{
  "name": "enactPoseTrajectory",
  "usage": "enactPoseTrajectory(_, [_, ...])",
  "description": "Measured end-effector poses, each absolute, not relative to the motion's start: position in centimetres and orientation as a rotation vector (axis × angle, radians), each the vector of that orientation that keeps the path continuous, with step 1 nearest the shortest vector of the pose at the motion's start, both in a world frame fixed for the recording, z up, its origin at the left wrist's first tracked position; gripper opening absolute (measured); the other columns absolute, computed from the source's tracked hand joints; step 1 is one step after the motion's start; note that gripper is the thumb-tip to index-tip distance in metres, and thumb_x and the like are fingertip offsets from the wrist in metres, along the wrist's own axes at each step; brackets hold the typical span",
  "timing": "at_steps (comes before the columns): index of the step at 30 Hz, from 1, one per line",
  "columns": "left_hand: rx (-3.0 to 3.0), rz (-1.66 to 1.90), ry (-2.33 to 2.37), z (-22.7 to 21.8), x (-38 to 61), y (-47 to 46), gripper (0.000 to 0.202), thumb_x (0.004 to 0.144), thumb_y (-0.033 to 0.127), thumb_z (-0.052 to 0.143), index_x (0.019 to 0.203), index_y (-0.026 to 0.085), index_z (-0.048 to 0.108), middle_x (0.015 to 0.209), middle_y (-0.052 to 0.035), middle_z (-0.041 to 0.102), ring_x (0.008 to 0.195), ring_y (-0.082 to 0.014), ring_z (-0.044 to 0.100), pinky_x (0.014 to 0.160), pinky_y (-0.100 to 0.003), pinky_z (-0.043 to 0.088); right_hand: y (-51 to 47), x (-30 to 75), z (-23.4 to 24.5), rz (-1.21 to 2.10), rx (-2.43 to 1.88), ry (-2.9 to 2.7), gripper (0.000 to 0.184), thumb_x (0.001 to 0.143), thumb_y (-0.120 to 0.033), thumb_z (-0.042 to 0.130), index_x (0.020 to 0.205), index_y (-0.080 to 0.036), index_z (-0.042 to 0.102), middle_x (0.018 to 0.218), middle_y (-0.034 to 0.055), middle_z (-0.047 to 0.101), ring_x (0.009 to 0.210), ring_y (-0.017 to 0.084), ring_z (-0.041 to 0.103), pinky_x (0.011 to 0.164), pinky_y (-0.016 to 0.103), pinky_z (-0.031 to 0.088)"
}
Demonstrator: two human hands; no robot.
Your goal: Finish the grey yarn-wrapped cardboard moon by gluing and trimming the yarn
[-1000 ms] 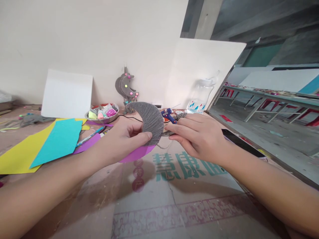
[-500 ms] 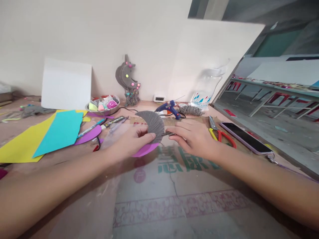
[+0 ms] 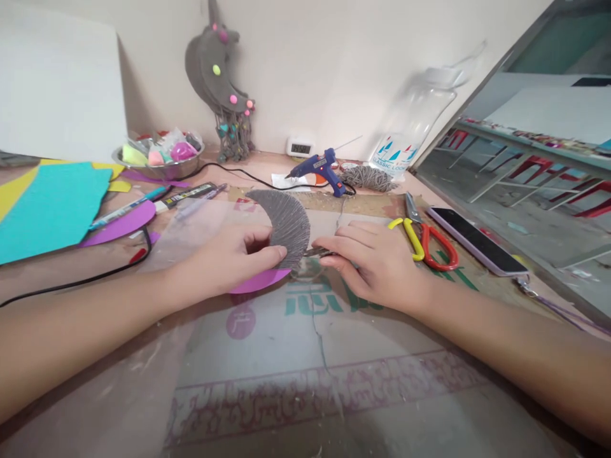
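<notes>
A crescent moon shape, wrapped closely in grey yarn, is held upright just above the table in my left hand. My thumb presses its front face and the fingers go behind it. The lower end of the crescent shows bare purple. At its right edge, my right hand pinches a short bundle of what looks like grey yarn between thumb and forefinger. A thin strand trails down over the plastic-covered tabletop below.
Behind my hands lie a blue glue gun and a yarn bundle. Scissors and a phone lie at right. Coloured sheets, pens, a metal bowl and a finished-looking moon ornament stand left and back.
The view has come closer to the table and tipped downward. My left hand still grips the crescent, and my right hand keeps its pinch beside the edge.
</notes>
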State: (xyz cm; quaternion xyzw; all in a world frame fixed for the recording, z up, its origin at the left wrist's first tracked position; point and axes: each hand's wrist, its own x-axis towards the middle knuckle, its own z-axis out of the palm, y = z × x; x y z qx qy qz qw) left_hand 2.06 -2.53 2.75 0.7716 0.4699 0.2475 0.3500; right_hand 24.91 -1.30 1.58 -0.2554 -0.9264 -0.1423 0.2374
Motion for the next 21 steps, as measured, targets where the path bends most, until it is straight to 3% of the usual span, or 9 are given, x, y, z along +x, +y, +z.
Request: enactPoseTrajectory(21, [2.024, 0.674, 1.065, 2.24, 1.63, -2.02, 0.024, 0.081, 0.027, 0.045, 0.060, 0.017, 0.047, 0.059, 0.0044, 0.041, 0.057, -0.0093, 0.039, 0.054, -0.023, 0.030, -1.21, 24.58, 1.37, -0.467, -0.747, -2.607, 0.025, 0.090, -0.028, 0.045, 0.102, -0.014, 0.062, 0.074, 0.0036, 0.059, 0.070, 0.016, 0.050, 0.063, 0.029, 0.034])
